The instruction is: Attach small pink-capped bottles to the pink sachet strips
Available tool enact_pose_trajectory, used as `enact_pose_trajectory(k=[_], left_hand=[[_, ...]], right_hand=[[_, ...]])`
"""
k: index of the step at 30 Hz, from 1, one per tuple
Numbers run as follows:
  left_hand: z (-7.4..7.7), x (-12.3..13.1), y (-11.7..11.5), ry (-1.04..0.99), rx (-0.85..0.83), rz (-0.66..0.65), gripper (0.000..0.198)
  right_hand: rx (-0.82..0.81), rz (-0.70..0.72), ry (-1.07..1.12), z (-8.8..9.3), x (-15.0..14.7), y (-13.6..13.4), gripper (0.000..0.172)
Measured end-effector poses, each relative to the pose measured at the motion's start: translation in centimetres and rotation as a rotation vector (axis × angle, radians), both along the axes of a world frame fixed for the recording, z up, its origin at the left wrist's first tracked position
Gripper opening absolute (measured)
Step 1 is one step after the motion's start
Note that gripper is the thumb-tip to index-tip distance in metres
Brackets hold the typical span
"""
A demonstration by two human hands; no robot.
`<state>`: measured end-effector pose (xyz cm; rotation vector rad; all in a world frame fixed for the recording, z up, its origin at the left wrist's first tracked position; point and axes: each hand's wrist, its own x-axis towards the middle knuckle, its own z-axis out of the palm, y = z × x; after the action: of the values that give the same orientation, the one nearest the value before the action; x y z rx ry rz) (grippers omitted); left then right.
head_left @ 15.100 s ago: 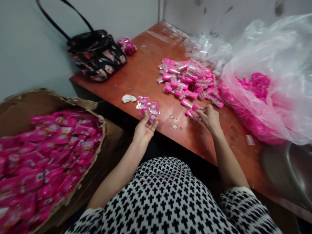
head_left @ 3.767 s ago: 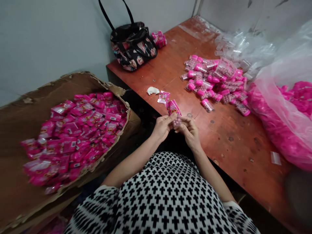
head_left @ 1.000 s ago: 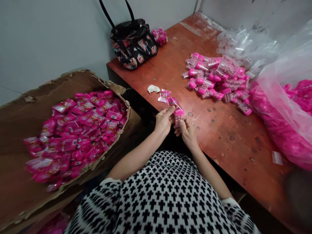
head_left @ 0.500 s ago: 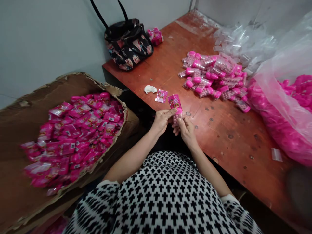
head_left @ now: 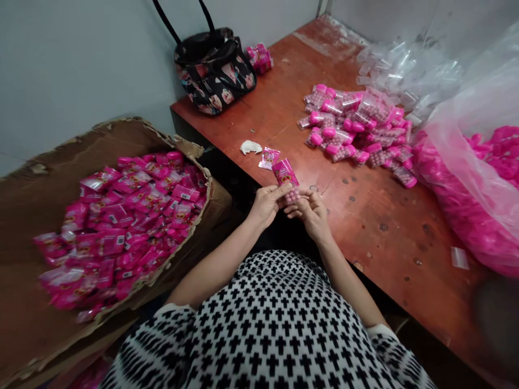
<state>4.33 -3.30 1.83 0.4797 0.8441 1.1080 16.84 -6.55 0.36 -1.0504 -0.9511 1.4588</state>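
Observation:
A printed pink sachet sits over the top of a small clear bottle of pink balls, held tilted above the table's front edge. My left hand is closed, its thumb pressed where sachet and bottle meet. At the lower end of the bottle, my right hand pinches it with thumb and fingers. The bottle's cap is hidden from view. Just beyond my hands lies a flat pink sachet, beside a crumpled white scrap.
To the left, a torn cardboard box holds many pink packets. On the reddish table are a heap of pink-capped bottles, clear empty tubes, a plastic bag of pink caps, a loose tube and a floral handbag.
The sachet in my hands has tilted to the left and come down over the bottle's pink cap, which showed earlier. My right fingers have shifted slightly on the bottle.

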Motion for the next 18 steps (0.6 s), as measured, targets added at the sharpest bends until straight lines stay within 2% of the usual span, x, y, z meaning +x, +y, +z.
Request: enact_pose_trajectory(k=[7, 10, 11, 13, 15, 16, 18], left_hand=[[0.1, -0.5, -1.7, -0.103, -0.006, -0.022, 0.028], [0.8, -2.3, -2.2, -0.085, 0.046, 0.019, 0.026], [1.1, -3.3, -2.3, -0.077, 0.064, 0.082, 0.026], [1.7, -5.8, -2.1, -0.058, 0.097, 0.302, 0.033], [1.8, -7.9, -1.4, 0.005, 0.129, 0.538, 0.052], [1.6, -8.7, -0.8, 0.066, 0.146, 0.603, 0.061], [0.6, -9.3, 1.1, 0.269, 0.205, 0.607, 0.066]], right_hand=[[0.003, -0.035, -0.03, 0.5, -1.3, 1.1, 0.03], [-0.001, 0.026, -0.04, 1.1, -2.6, 1.6, 0.032], [0.006, 0.056, -0.043, 1.4, -2.9, 1.7, 0.032], [0.022, 0.1, -0.065, 1.7, -3.3, 1.6, 0.029], [0.025, 0.111, -0.106, 1.8, -3.1, 1.5, 0.027], [0.022, 0.103, -0.128, 1.8, -2.9, 1.5, 0.027], [0.006, 0.077, -0.165, 1.6, -2.4, 1.5, 0.027]])
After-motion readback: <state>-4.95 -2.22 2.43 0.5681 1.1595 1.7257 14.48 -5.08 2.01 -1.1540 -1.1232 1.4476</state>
